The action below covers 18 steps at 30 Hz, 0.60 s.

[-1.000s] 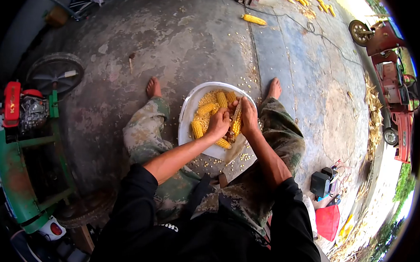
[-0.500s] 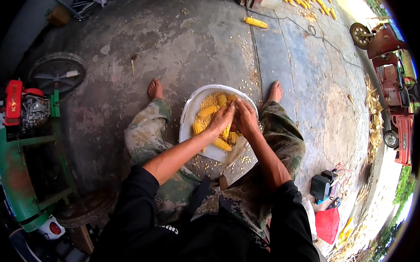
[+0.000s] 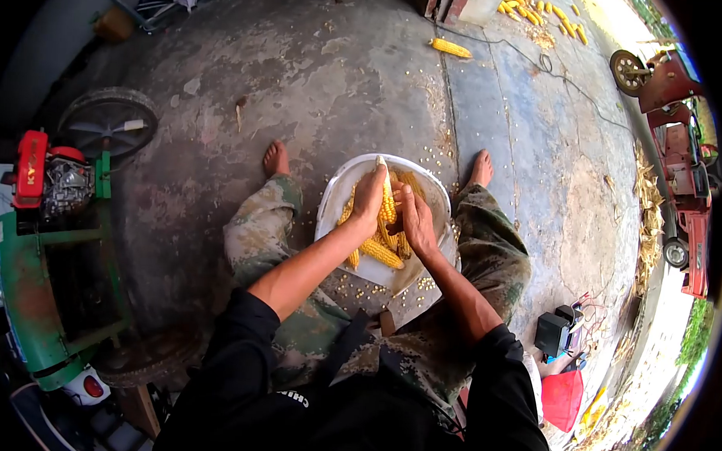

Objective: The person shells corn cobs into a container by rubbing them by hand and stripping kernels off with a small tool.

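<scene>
A yellow corn cob (image 3: 388,204) stands steeply between my hands, its upper tip bare and whitish. My left hand (image 3: 368,198) is closed around the cob from the left side. On the right, my right hand (image 3: 417,221) presses against it with curled fingers, the thumb pointing up; its fingertips are partly hidden. Both hands are above a white tub (image 3: 327,204) between my legs. Inside lie more corn cobs (image 3: 381,253) and loose kernels, largely covered by my hands and forearms.
Loose kernels dot the concrete floor around the tub. One corn cob (image 3: 451,48) lies ahead, with a cob pile (image 3: 539,12) farther off. A green machine with a red engine (image 3: 31,171) stands left. At right are a black box (image 3: 551,334), a red bag (image 3: 561,399) and a red vehicle (image 3: 688,207).
The cob has tipped more upright, and its whitish end now shows above my left hand. My hands have drawn slightly apart at the fingertips. The whole view has shifted a little.
</scene>
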Motion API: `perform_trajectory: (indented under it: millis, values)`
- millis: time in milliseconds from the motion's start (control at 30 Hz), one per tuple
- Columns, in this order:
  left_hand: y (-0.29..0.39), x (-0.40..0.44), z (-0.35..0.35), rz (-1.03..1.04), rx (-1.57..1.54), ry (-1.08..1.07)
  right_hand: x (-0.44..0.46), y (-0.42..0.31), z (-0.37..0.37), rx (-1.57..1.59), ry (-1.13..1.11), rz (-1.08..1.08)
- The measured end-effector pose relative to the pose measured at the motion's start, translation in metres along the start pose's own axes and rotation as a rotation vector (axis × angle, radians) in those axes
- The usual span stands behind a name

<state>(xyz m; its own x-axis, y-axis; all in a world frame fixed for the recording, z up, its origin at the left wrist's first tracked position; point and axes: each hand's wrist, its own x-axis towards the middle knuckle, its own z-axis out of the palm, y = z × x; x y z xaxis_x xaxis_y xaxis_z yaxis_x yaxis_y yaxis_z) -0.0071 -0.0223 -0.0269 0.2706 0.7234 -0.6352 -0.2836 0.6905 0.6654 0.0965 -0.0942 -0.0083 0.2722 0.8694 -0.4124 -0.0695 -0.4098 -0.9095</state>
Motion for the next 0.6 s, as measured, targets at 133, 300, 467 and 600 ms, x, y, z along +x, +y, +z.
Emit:
perform_trajectory:
  millis: [133, 300, 467, 600]
  values:
    - [-0.005, 0.005, 0.002, 0.089, 0.082, -0.049, -0.003, 0.003, 0.005, -0.208, -0.118, 0.003]
    - [0.001, -0.003, 0.011, 0.162, 0.066, -0.031, -0.001, 0.013, 0.004, -0.234, 0.002, -0.206]
    - [0.008, -0.005, 0.012, 0.117, 0.075, -0.048, -0.009, 0.002, 0.005, -0.224, -0.070, -0.159]
    - [0.006, -0.008, 0.015, 0.229, 0.235, 0.046, -0.014, -0.009, 0.004, -0.175, -0.075, -0.069]
